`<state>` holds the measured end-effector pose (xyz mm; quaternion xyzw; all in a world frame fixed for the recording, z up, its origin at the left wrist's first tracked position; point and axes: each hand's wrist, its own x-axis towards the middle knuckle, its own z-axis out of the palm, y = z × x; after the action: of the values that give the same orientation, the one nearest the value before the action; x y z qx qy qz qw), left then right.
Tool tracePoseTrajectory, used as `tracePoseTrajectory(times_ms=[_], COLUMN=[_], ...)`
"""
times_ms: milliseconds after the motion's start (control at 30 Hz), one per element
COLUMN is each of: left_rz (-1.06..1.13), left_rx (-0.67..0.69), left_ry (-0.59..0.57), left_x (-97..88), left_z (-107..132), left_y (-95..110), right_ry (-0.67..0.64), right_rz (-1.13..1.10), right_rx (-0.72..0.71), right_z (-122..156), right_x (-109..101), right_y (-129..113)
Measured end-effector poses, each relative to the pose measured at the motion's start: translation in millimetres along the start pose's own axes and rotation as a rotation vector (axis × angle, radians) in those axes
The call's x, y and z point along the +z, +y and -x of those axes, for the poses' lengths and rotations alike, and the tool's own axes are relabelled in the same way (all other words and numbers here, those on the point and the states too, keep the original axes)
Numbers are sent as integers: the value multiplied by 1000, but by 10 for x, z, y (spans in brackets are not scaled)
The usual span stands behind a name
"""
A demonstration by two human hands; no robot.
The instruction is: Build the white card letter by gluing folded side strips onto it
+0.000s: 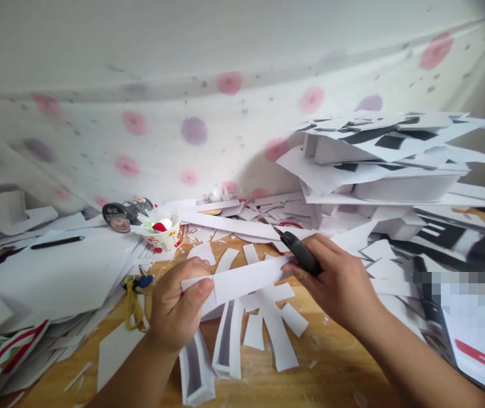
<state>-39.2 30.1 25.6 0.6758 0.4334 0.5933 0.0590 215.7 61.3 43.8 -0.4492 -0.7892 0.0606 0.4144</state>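
Closest to me, my left hand [181, 303] pinches the near end of a long white paper strip [242, 277], thumb on top and fingers curled beneath it, so the strip stands on edge above the wooden table [331, 368]. My right hand [340, 283] is closed around a black-handled cutter [300, 252], fingers wrapped tight on the grip, its tip pointing up and away just past the strip's far end (I think that tip is a thin blade, though blur makes it hard to be sure). Under both hands lies a white cut-out character [268, 317] with raised folded walls, flat on the wood among small paper scraps. Just left of my left hand sits a yellow cord with a blue clip [134, 294]. Further out, a paper cup with red print [164, 235] holds white bits, and a dark bottle [126, 214] lies on its side beside it; a black pen [58, 242] rests on loose sheets to the left. On the right, a tall heap of white and black offcuts [387, 164] rises against the flowered cloth [191, 127] behind.
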Motion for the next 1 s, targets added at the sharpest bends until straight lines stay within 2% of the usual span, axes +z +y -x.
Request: tracePoseTrajectory(times_ms=[267,400,533,633,733,800,900,1000], left_rz=[303,475,591,625,572,512,424,331], left_rx=[-118,-126,-155,-180,-221,-273,-360,-385], left_ry=[41,73,115,178,218,184,32,-104], left_x=[59,94,-5,-88,-65,-13,48,60], left_z=[5,-28,-184,-279,-276,-242,-209,-217], left_y=[22,59,186,209,82,-31,-132,-147], right_ry=[6,24,10,31,93,45,-76,-78], right_rz=[85,94,108,108,173,284,468,557], right_rx=[1,-20,4,37,78,119,200,268], right_z=[-5,-4,12,5,-94,-211,-368,-401], right_x=[-39,-46,-21,-28,-36,11,176,352], right_y=[-8,14,79,145,237,329,520,732])
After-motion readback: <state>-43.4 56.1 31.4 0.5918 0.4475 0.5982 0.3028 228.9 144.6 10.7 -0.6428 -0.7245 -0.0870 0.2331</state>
